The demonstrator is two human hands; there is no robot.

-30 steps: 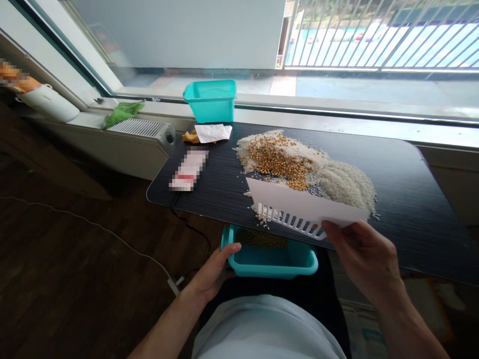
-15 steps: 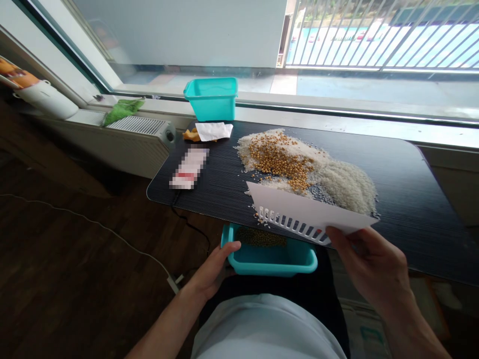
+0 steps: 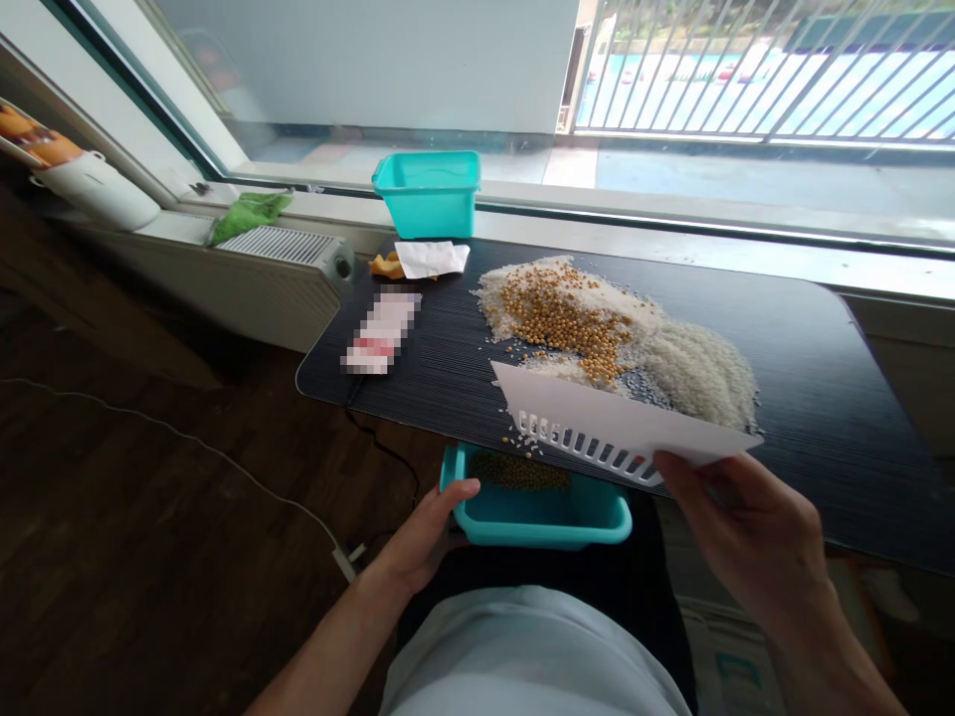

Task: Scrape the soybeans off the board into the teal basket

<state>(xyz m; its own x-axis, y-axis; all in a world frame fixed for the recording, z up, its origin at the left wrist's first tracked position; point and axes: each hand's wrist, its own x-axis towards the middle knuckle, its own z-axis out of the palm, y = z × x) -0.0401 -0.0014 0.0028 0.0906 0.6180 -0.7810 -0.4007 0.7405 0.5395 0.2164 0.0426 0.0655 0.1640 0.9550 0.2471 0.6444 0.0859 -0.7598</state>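
Note:
My left hand (image 3: 433, 527) grips the left end of a turquoise plastic tub (image 3: 544, 532), its thumb over the rim. Small greenish beans (image 3: 522, 471) lie inside the tub, which sits at the table's front edge above my lap. Between the thumb and fingers of my right hand (image 3: 738, 517) is a white slotted card (image 3: 612, 423), tilted with its slotted edge low near the table edge. Behind the card spreads a heap of white rice (image 3: 697, 368) with yellow-brown beans (image 3: 567, 323) on its left part. A few grains and beans lie left of the slots.
On the dark table (image 3: 806, 338), a blurred-out pinkish item (image 3: 384, 333) lies left, with a white paper (image 3: 433, 260) behind it. A second turquoise tub (image 3: 429, 199) stands at the back by the window. A radiator (image 3: 276, 259) with a green cloth (image 3: 250, 214) is at left.
Both hands hold nearly the same poses. A few loose beans and grains beside the card's left end have shifted slightly; the view has moved a little.

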